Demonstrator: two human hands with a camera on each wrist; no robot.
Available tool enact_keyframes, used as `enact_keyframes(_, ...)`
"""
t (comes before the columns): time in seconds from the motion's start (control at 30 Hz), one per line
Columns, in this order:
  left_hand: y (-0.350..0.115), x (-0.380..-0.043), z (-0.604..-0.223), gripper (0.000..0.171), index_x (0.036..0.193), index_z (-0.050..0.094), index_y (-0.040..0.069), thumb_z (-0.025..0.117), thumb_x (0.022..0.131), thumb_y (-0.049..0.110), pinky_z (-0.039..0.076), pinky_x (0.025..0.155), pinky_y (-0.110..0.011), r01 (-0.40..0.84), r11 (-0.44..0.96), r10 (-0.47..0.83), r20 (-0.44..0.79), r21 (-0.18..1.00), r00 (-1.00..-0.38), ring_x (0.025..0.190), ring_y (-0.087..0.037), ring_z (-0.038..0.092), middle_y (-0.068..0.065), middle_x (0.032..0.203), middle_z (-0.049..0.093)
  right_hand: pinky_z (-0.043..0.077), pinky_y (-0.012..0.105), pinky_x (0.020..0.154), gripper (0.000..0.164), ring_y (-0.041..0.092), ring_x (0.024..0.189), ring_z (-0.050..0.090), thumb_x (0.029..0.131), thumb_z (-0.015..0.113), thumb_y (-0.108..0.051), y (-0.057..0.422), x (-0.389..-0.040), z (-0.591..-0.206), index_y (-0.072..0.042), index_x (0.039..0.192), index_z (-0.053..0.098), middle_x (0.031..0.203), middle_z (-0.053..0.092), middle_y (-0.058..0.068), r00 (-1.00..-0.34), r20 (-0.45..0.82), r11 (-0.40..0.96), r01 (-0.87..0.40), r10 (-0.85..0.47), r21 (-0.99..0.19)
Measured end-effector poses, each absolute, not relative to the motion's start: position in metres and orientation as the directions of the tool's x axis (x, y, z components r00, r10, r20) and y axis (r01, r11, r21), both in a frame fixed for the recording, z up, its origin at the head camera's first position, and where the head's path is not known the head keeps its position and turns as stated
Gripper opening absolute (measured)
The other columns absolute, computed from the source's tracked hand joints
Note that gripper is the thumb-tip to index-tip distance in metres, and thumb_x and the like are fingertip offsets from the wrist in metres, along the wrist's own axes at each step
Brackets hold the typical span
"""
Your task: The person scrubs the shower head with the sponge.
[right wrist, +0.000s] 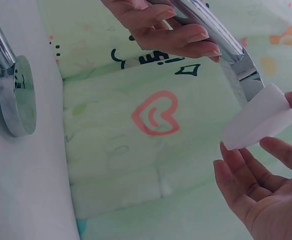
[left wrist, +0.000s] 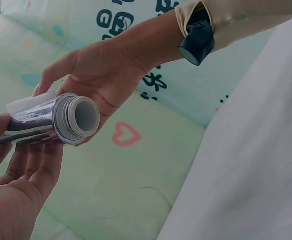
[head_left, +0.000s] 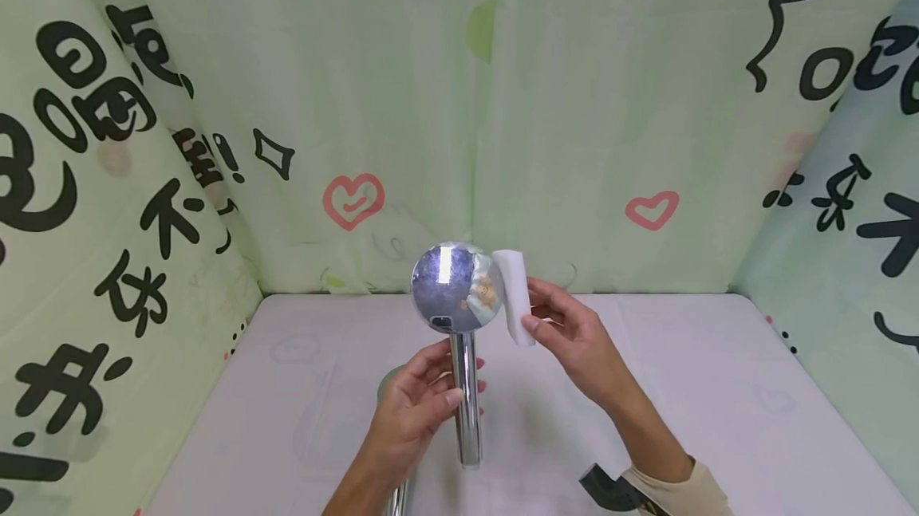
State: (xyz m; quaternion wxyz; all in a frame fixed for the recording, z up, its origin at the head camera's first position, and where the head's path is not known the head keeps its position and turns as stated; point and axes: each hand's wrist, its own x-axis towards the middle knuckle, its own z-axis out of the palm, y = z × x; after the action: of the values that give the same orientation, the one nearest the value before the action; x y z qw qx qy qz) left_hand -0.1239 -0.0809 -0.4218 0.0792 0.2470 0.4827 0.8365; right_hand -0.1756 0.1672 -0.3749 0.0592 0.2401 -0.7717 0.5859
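A chrome shower head (head_left: 447, 289) is raised upright over the table, its round face up and its handle (head_left: 467, 412) pointing down. My left hand (head_left: 416, 408) grips that handle between thumb and fingers. In the left wrist view the handle's open threaded end (left wrist: 83, 117) faces the camera. With thumb and fingers my right hand (head_left: 581, 340) pinches a white cloth-like roll (head_left: 513, 301) right at the shower head's right rim. From the right wrist, the white piece (right wrist: 258, 120) overlaps the head and looks smooth and rounded.
A second chrome shower head (right wrist: 16, 100) lies on the white table (head_left: 301, 420), partly hidden behind my left hand in the head view. Printed fabric walls (head_left: 574, 125) enclose the table at the back and both sides. A dark strapped device (left wrist: 198, 42) sits on my right wrist.
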Motion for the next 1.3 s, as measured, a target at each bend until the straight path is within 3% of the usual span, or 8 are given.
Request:
enact_keyframes(0.43,-0.081,-0.126,-0.418,0.053,0.147,0.044,-0.003,0.056,0.096,-0.011,0.056,0.097,-0.043,0.092,-0.530,0.332,0.306,0.843,-0.892,0.116,-0.026,0.065,-0.014,0.132,0.060,0.057,0.029,0.089,0.050,0.024,0.109,0.061,0.100,0.061,-0.008,0.168,-0.174,-0.378,-0.009,0.148,0.049,0.125,0.060,0.010,-0.849,0.391,0.172,-0.470,-0.354,-0.866)
enact_keyframes(0.87,-0.081,-0.124,-0.422,0.050,0.144,0.045,-0.007,0.055,0.095,-0.014,0.056,0.096,-0.044,0.135,-0.542,0.363,0.376,0.830,-0.853,0.115,-0.027,0.066,-0.016,0.132,0.061,0.057,0.029,0.088,0.048,0.023,0.110,0.059,0.101,0.056,-0.007,0.170,-0.177,-0.375,-0.005,0.149,0.047,0.128,0.059,0.011,-0.847,0.411,0.170,-0.484,-0.336,-0.859)
enact_keyframes(1.3,-0.080,-0.119,-0.427,0.051,0.145,0.047,-0.002,0.056,0.095,-0.011,0.057,0.095,-0.042,0.086,-0.498,0.415,0.325,0.863,-0.850,0.111,-0.023,0.067,-0.011,0.132,0.062,0.054,0.029,0.091,0.046,0.025,0.112,0.058,0.105,0.049,-0.011,0.174,-0.183,-0.368,-0.006,0.150,0.045,0.135,0.057,0.010,-0.844,0.412,0.156,-0.484,-0.344,-0.861)
